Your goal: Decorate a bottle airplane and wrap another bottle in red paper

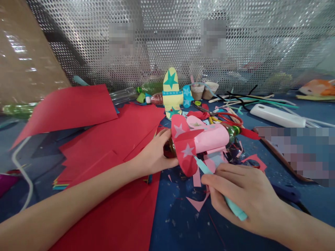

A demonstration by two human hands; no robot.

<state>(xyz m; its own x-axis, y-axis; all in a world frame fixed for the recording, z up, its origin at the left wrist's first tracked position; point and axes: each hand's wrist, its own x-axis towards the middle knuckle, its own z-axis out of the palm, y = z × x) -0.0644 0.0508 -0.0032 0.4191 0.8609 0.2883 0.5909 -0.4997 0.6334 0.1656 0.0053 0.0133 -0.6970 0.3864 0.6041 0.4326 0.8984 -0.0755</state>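
My left hand (157, 155) is closed round the near-left end of a plastic bottle plane, its thumb and fingers on either side. Pink paper (213, 137) wraps the bottle's middle, and a red paper piece with pale stars (184, 150) stands upright at the held end. The green bottle neck (232, 132) points right. In my right hand (243, 195) is a folded light-blue paper strip (237, 208), pinched between thumb and fingers. The strip's far end lies close to the red piece's lower edge; whether they touch I cannot tell. Pink paper scraps (197, 202) lie below.
Red paper sheets (125, 136) cover the left side. A yellow paper-covered bottle plane (171, 97) stands behind, near red-handled scissors (230, 118). Pipe cleaners (251, 101), a white power strip (277, 116), a blurred-out phone (295, 150) and a dark-blue tool (285, 191) lie right. Perforated metal (167, 31) closes the back.
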